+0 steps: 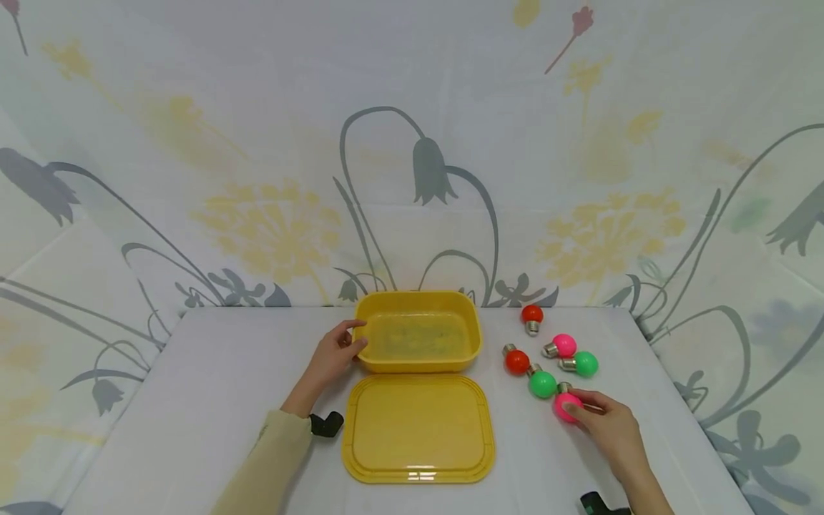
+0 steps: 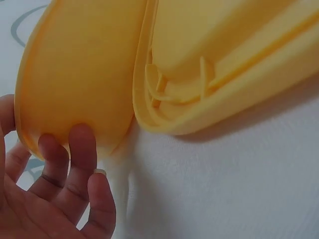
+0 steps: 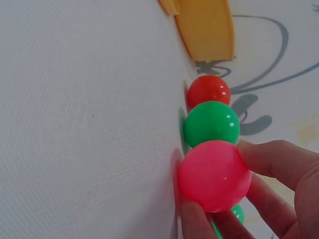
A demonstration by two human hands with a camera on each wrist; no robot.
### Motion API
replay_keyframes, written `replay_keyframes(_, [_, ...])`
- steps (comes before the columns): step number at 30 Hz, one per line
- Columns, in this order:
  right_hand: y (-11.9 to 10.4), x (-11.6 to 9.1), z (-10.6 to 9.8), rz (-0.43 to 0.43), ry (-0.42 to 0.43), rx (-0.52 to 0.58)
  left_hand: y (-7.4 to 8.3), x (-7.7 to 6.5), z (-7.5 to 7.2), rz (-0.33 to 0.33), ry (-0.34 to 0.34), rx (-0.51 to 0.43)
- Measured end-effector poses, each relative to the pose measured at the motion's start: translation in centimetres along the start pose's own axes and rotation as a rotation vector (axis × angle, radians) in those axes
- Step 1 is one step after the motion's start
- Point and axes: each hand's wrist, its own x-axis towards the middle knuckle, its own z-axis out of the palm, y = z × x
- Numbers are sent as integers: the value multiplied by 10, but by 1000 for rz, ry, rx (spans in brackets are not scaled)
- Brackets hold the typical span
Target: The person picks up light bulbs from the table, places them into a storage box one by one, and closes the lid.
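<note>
Head view: the right hand (image 1: pixel 611 427) pinches a glossy pink round light bulb with a silver metal base (image 1: pixel 562 405), at the near edge of a loose group right of the yellow rectangular plastic lid (image 1: pixel 418 429). The held bulb's long axis runs away from the person, base at the far end and angled slightly left, globe nearest; digits cover part of the globe, and whether it rests on the white cloth-covered table (image 1: pixel 193 400) or is just raised cannot be told. A red round bulb at the rear (image 1: pixel 532 314) points its base toward the person; a second pink bulb (image 1: pixel 565 345) and a green bulb at right (image 1: pixel 586 364) point theirs left; a nearer red bulb (image 1: pixel 517 363) and a nearer green bulb (image 1: pixel 543 385) point theirs away and left. The left hand (image 1: pixel 333 354) grips the left end of a yellow rectangular plastic box (image 1: pixel 415 367), its long axis left to right, behind the lid. Left wrist view: bent fingers touch the outer wall, one digit at the rim cropped; box and lid are cut off. Right wrist view: digits surround the pink globe, base hidden behind; green and red globes line up beyond, another green one mostly covered by fingers.
</note>
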Motion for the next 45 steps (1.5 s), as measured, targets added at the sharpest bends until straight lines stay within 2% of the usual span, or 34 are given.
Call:
replay_keyframes(5, [2,0,0,0,5,25,-1,1,2,4,-44,-62])
replay_keyframes(8, [2,2,0,3,0,42,1,2,3,-17,-53,-45])
replay_keyframes(22, [5,0,-1,6,21,22,2,0,5,-46,-31,33])
replay_keyframes(27, [4,0,-6,-21,35,1,1,1,6,-47,-25,47])
replay_keyframes(38, [-10,-1,-12,-71,103,-17,2,-1,5,-45,-9,51])
replay_keyframes(45, [-20,-1,-14,-101,103,-16,3,0,5,-36,-14,45])
